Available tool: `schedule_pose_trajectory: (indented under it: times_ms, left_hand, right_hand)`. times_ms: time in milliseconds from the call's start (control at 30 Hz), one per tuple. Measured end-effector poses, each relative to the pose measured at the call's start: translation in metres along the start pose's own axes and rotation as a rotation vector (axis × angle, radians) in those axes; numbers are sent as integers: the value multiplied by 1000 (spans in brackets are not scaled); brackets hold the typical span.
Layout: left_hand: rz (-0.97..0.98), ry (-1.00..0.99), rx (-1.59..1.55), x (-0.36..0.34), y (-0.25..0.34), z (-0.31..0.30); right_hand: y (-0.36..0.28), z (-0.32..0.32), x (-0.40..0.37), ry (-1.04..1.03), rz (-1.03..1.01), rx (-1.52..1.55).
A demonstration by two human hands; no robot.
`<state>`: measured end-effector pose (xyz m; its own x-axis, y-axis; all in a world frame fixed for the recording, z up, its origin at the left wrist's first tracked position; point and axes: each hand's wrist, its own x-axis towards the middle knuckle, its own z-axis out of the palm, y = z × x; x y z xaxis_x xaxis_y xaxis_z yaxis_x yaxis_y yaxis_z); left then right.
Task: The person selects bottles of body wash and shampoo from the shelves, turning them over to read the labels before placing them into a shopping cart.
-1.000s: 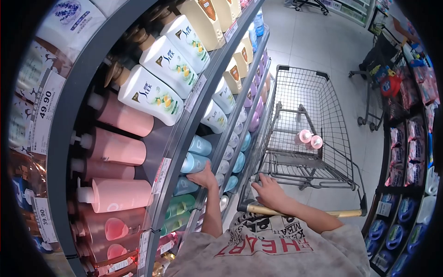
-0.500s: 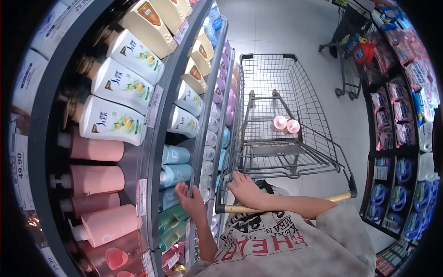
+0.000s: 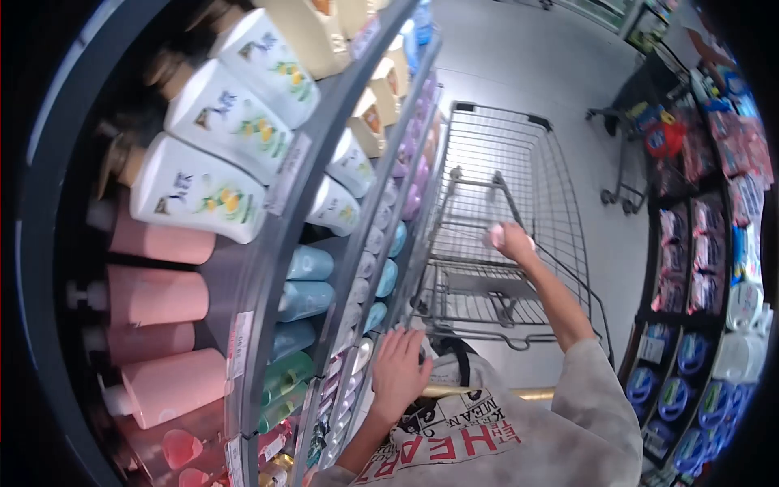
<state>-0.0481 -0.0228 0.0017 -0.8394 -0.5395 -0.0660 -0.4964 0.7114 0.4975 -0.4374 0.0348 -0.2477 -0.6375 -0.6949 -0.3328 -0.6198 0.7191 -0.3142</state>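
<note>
My right hand (image 3: 514, 243) reaches down into the wire shopping cart (image 3: 584, 207), its fingers closed at the top of a pink pump bottle (image 3: 495, 235). Beside it, a second pink bottle is mostly hidden by that hand. My left hand (image 3: 399, 369) lies at the left end of the cart's yellow handle (image 3: 445, 391), fingers stretched out and holding nothing. This hand is close to the shelf front, near small rounded bottles.
Shelves on the left hold white bottles (image 3: 199, 191), pink pump bottles (image 3: 174, 388), blue bottles (image 3: 307, 300) and green ones (image 3: 286, 380). A rack of packaged goods (image 3: 672, 381) lines the right. Another cart (image 3: 621, 162) and a person's arm (image 3: 707, 50) are at upper right.
My right hand has moved from the cart's handle end out into the basket, onto a pink bottle. My left hand has moved from the shelf bottles to the handle's left end.
</note>
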Motion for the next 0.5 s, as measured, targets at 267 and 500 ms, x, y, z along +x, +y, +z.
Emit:
schedule_pose_trajectory:
  times_ms: [267,500]
  left_hand:
    - [-108,71,-15,-11,-13,-6]
    - [-79,141,-39,-7,-18,-11]
  right_hand:
    - [48,71,18,-9,-62,-235]
    - [32,85,21,179,-71,-219]
